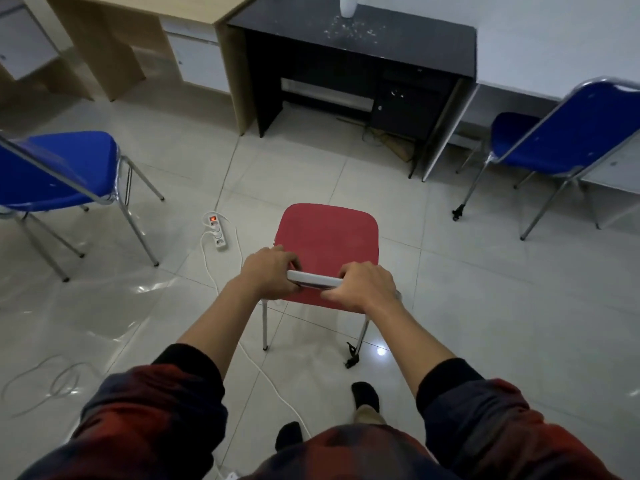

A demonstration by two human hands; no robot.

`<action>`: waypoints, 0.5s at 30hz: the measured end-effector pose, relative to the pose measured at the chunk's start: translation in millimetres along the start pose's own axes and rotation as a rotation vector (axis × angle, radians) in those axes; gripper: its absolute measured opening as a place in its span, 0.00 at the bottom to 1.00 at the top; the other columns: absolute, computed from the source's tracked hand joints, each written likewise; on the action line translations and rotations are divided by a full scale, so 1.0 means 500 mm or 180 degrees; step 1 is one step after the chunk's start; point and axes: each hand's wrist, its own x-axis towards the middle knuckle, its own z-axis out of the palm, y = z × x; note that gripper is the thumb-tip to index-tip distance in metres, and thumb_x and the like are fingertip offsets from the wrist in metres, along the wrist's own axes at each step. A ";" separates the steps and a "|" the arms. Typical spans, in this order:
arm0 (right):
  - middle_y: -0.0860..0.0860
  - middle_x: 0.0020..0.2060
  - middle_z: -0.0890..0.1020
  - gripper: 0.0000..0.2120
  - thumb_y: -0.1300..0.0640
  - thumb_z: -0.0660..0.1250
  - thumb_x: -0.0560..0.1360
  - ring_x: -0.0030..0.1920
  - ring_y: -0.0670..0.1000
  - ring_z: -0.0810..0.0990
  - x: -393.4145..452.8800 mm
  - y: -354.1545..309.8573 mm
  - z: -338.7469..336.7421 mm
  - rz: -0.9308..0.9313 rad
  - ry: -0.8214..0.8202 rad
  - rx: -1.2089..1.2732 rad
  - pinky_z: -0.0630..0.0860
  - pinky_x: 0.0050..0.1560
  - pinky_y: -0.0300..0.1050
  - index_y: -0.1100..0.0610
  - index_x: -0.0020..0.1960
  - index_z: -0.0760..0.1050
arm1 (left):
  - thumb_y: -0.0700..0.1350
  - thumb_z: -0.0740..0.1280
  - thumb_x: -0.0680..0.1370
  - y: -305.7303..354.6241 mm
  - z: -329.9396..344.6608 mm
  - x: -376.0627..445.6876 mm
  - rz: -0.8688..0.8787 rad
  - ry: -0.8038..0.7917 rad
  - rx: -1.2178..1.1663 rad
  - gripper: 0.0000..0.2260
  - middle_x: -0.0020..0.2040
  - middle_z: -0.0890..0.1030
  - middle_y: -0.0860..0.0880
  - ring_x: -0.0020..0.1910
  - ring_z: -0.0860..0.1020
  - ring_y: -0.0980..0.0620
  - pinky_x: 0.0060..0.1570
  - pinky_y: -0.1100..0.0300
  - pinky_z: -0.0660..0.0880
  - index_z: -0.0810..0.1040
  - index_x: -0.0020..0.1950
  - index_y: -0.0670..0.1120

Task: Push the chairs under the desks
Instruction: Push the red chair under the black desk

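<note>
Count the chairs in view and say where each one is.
3. The red chair is at centre, held by both hands; one blue chair stands at left, another blue chair at right. More may be out of frame.

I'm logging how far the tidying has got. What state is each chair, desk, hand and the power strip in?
red chair: out on the floor, short of the black desk
left hand: gripping its backrest
right hand: gripping its backrest
left blue chair: not tucked in
right blue chair: not tucked in
power strip: switch lit
</note>
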 end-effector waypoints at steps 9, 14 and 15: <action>0.47 0.36 0.80 0.25 0.31 0.67 0.64 0.38 0.53 0.79 0.035 -0.024 -0.001 -0.0103 0.0060 -0.0010 0.76 0.39 0.45 0.51 0.46 0.80 | 0.58 0.71 0.66 -0.051 -0.009 0.035 0.0169 0.0250 0.0079 0.15 0.49 0.79 0.57 0.47 0.77 0.54 0.43 0.59 0.75 0.81 0.51 0.57; 0.48 0.36 0.80 0.24 0.32 0.67 0.64 0.38 0.54 0.78 0.049 -0.044 -0.004 -0.0164 0.0132 0.0028 0.71 0.38 0.44 0.52 0.46 0.79 | 0.59 0.70 0.67 -0.070 -0.023 0.048 0.0013 0.0193 0.0158 0.15 0.47 0.82 0.58 0.45 0.79 0.53 0.40 0.60 0.72 0.81 0.51 0.57; 0.48 0.36 0.79 0.24 0.33 0.67 0.64 0.38 0.54 0.78 0.052 -0.041 -0.007 -0.0188 0.0144 0.0045 0.71 0.37 0.44 0.52 0.45 0.79 | 0.59 0.70 0.67 -0.069 -0.025 0.050 -0.0043 0.0186 0.0151 0.15 0.46 0.82 0.57 0.45 0.80 0.53 0.40 0.59 0.73 0.82 0.52 0.57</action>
